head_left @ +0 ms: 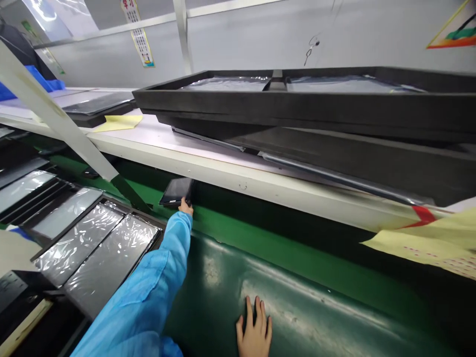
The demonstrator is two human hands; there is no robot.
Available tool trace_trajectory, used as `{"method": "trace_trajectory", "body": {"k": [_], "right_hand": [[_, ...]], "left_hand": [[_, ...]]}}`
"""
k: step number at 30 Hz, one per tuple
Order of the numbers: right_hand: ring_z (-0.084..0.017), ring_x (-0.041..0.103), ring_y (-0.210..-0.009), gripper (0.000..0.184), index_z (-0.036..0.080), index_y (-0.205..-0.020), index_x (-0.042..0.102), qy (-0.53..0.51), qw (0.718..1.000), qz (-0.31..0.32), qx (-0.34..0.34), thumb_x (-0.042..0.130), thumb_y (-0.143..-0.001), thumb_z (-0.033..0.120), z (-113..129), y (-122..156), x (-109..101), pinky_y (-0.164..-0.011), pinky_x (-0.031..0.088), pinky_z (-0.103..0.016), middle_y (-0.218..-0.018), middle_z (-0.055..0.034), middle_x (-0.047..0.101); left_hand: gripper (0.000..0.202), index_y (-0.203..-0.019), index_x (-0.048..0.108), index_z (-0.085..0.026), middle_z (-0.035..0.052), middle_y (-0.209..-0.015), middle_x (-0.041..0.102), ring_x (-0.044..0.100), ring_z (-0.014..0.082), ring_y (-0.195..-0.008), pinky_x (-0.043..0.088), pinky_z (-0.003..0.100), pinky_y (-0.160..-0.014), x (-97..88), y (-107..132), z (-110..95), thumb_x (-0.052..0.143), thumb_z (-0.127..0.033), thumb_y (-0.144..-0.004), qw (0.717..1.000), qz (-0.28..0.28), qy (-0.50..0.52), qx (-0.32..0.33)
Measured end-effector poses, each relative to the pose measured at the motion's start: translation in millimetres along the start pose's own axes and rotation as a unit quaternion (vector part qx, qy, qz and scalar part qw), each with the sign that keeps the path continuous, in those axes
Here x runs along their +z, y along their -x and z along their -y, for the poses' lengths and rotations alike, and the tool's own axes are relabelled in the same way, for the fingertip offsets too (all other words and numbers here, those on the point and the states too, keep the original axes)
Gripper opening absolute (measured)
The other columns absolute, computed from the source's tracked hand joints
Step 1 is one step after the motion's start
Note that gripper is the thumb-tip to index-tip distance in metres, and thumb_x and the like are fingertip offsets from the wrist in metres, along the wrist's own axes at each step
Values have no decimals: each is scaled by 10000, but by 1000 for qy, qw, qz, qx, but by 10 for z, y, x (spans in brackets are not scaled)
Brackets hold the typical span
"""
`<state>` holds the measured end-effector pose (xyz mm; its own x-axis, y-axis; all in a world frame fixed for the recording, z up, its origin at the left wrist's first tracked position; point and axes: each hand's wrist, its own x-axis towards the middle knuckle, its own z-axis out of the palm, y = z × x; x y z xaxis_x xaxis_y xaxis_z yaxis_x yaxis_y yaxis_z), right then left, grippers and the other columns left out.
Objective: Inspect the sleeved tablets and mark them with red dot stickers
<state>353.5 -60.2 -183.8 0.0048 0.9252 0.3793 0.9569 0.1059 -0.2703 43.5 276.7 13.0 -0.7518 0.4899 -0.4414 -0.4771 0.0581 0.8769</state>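
My left hand point(186, 206), at the end of a stretched-out blue sleeve, grips the near right corner of a flat black tablet-like device point(177, 192). The device is over the green strip under the shelf's edge, with a small white label on its near side. Part of my left fingers is hidden behind the device. My right hand point(254, 329) lies palm down on the dark green mat point(297, 317), its fingers stretched out and a little apart, holding nothing.
Above the green strip point(230, 223) runs a white shelf point(208, 166) bearing stacked black foam trays point(297, 109). At left, a tray holds film-wrapped panels point(111, 263). A slanted white post point(55, 109) crosses the left side. Yellow paper point(439, 243) hangs off the shelf at right.
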Motion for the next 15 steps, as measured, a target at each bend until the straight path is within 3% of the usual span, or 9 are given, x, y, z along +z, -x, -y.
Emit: {"method": "trace_trajectory", "body": {"k": [3, 6, 11, 15], "right_hand": [[-371, 479, -1422, 502, 192, -1396, 635, -15, 1000, 22, 16, 388, -988, 348, 59, -60, -104, -1168, 339, -613, -1531, -181, 530], [-388, 486, -1418, 522, 160, -1395, 638, -59, 996, 50, 48, 355, -993, 337, 147, -162, -255, -1167, 328, -637, -1522, -209, 534], [-356, 453, -1455, 513, 157, -1409, 623, -94, 988, 91, 84, 339, -1005, 294, 224, -275, -412, -1187, 310, -631, -1544, -198, 517], [-303, 391, -1502, 485, 147, -1432, 584, -136, 977, 120, 116, 357, -1010, 222, 191, -288, -421, -1243, 253, -591, -1578, -163, 488]], "left_hand": [[360, -1269, 623, -155, 99, -1220, 666, 685, 211, -1010, 617, 402, -846, -47, 377, 174, 651, -370, -982, 997, 55, 11, -55], [317, -1221, 642, -146, 90, -1164, 684, 694, 192, -960, 622, 371, -811, -375, 856, 377, 649, -358, -985, 986, 116, 7, -122], [164, -1044, 675, -131, 82, -1027, 734, 729, 185, -931, 625, 339, -862, -1450, 1815, 736, 684, -255, -937, 952, 199, -50, -228], [192, -905, 700, -186, 93, -974, 772, 737, 253, -1099, 578, 357, -1027, -2283, 2602, 955, 784, -335, -816, 892, 290, -175, -301]]}}
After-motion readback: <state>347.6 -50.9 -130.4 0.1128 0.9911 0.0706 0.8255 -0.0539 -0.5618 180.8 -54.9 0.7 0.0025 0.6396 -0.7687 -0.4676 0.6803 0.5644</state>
